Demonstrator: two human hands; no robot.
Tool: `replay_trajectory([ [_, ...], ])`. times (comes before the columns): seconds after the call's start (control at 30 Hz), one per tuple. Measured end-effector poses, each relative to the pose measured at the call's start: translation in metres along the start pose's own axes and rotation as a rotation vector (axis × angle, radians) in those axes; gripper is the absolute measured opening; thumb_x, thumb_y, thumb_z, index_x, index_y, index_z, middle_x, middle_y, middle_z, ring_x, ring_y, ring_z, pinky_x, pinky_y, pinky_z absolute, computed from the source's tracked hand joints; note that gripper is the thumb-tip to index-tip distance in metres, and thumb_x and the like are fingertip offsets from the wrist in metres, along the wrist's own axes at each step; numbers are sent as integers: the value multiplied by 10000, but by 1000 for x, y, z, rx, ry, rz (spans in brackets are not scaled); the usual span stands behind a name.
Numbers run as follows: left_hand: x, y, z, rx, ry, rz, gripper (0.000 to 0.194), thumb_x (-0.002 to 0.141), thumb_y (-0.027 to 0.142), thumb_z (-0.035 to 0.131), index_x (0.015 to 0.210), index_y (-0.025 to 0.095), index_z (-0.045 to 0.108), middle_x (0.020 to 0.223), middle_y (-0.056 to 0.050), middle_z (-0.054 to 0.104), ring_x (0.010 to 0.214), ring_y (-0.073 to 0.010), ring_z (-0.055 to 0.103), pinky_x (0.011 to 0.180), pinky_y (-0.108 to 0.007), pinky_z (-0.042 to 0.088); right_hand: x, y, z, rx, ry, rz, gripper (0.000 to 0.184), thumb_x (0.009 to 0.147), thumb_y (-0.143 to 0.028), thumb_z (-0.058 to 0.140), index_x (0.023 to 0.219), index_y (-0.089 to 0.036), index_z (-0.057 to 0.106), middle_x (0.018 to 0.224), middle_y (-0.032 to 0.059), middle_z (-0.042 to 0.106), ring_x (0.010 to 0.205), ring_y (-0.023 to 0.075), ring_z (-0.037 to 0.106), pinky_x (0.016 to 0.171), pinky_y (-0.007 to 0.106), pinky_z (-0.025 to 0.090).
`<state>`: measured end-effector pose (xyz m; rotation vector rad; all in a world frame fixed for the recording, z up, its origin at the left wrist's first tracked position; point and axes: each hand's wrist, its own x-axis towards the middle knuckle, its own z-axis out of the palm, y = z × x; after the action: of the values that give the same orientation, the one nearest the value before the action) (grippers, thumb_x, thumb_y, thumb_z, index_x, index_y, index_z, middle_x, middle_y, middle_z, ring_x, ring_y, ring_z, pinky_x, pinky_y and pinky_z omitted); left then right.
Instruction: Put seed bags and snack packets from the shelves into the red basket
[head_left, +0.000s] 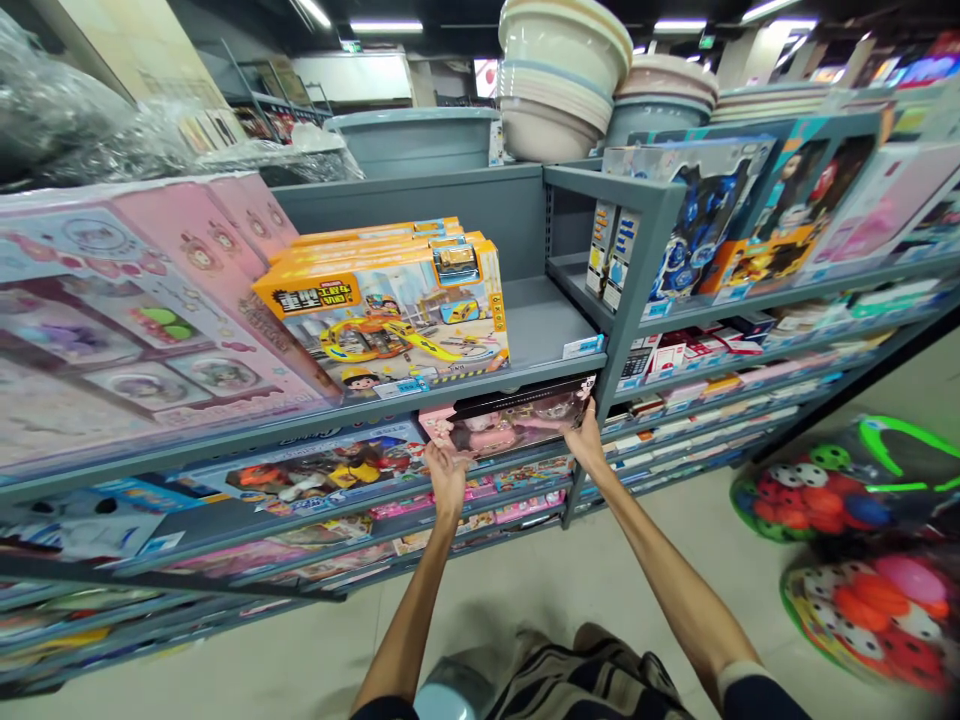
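A pink and black toy box (510, 425) with a clear window sits at the second shelf level, under the top shelf's front edge. My left hand (448, 478) grips its lower left corner, fingers curled over the edge. On its right end my right hand (586, 440) is closed, the thumb side against the front. Just left of it on the same level lies a blue toy box (322, 465) with a window showing colourful figures. Directly above stand several orange toy-track boxes (397, 320) in a row. The back of the pink box is hidden inside the shelf.
Large pink boxes (150, 300) fill the top shelf at left. A shelf post (637, 270) rises by my right hand. Basins (562, 80) are stacked behind. Net bags of balls (817, 490) lie on the floor at right, and a light blue stool or bucket (450, 695) is near my feet.
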<state>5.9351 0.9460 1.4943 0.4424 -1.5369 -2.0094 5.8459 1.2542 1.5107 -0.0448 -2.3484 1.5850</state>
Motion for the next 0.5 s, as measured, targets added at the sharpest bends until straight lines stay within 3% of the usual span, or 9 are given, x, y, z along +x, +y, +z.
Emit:
replay_trajectory([
  [0.2,7,-4,5,20,-25,-12,1026,647,36,673,1603,185,331,1841,-214,254,1783,-301,185,1447,-418,210,8,-8,6,87,32,31,1127,754,-427,726,1767,-118,339,1750,219,482,1616,357,501,1394,496,355],
  [0.37,17,-12,6,68,-35,22,956,712,66,714,1584,174,339,1819,-226,269,1763,-297,241,1442,-409,220,12,-5,15,122,39,49,1067,783,-408,709,1755,-152,351,1711,194,539,1583,339,542,1384,500,376],
  [0.5,18,-26,3,154,-71,19,944,743,99,708,1600,104,313,1780,-270,321,1732,-310,313,1431,-389,246,13,2,21,52,31,101,1089,797,-401,677,1762,-69,296,1792,242,408,1663,350,439,1420,487,294],
])
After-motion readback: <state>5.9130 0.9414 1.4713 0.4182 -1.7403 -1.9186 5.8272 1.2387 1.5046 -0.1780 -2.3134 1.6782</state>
